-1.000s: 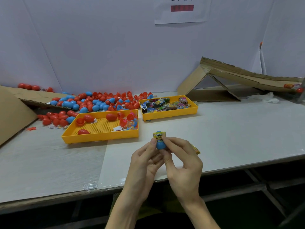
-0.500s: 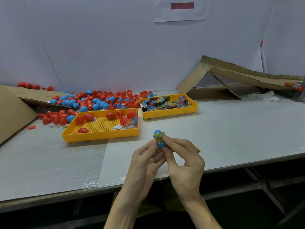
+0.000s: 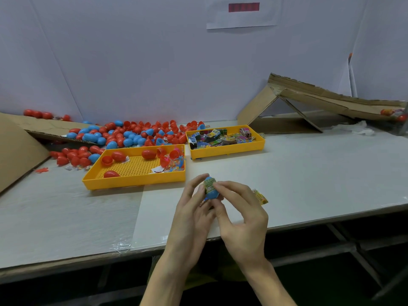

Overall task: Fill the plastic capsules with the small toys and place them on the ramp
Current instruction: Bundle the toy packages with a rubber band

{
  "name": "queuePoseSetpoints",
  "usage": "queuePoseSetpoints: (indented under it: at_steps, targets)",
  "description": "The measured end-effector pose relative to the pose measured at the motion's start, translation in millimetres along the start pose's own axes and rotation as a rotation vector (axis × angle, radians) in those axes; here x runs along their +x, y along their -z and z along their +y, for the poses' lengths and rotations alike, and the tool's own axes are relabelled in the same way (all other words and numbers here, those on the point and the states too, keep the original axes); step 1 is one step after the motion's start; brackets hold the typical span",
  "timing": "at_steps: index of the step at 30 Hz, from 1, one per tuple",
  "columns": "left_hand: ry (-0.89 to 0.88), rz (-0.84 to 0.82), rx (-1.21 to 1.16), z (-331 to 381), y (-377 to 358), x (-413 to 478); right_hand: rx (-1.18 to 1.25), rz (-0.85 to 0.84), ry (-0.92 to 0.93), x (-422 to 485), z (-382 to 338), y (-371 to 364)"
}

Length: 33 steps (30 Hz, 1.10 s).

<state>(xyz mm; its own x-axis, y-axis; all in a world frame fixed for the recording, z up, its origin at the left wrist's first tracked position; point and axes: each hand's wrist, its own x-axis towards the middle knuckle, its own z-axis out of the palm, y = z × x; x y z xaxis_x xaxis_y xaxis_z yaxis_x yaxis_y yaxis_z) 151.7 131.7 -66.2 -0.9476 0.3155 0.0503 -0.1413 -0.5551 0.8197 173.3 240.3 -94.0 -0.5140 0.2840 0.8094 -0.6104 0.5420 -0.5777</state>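
Head view: the blue capsule point(image 3: 210, 188) is held up over the near part of the bench point(image 3: 309, 173), between both hands and just in front of the person. The left hand point(image 3: 194, 208) curls its fingers round the capsule's left side and back. The right hand point(image 3: 240, 213) pinches its right side between thumb and forefinger, with the other fingers loosely bent. Neither hand lets go of it.

The capsule's long axis stands nearly upright, leaning a little to the left, with the narrow end up. It looks closed, though the fingers hide the seam. A green and yellow printed label point(image 3: 209, 184) lies across its front. Motion blur hides whether the label is stuck flat.

The ramp point(image 3: 320, 100) lies well apart from the capsule, back and to the right. Its peak is towards the middle of the bench and it slopes down to the right edge, where a few finished capsules point(image 3: 395, 114) rest at the low end. The right hand is the nearer one, so I judge that the carry falls to it, up and right to the peak.

A printed packet point(image 3: 260, 196) shows past the right hand; whether it is held or lies on the bench I cannot tell. Further back stand a tray point(image 3: 132, 180) with red shells and a second tray point(image 3: 227, 151) of packets, with a pile point(image 3: 132, 133) of red and blue shells behind them.
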Motion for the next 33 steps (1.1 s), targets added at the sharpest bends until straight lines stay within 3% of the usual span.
queuePoseSetpoints:
  at_steps: [15,22,33]
  targets:
    - [-0.002,0.035,-0.06,-0.7,1.9,-2.0,0.057,0.012,0.016,-2.9,3.7,-1.0]
    - [0.013,0.044,-0.064,-2.8,1.7,-2.1,0.085,0.058,-0.087,1.2,0.7,1.0]
    - [-0.092,0.046,0.066,-7.0,-2.8,-3.6,0.02,0.145,-0.031,-2.2,4.8,-2.5]
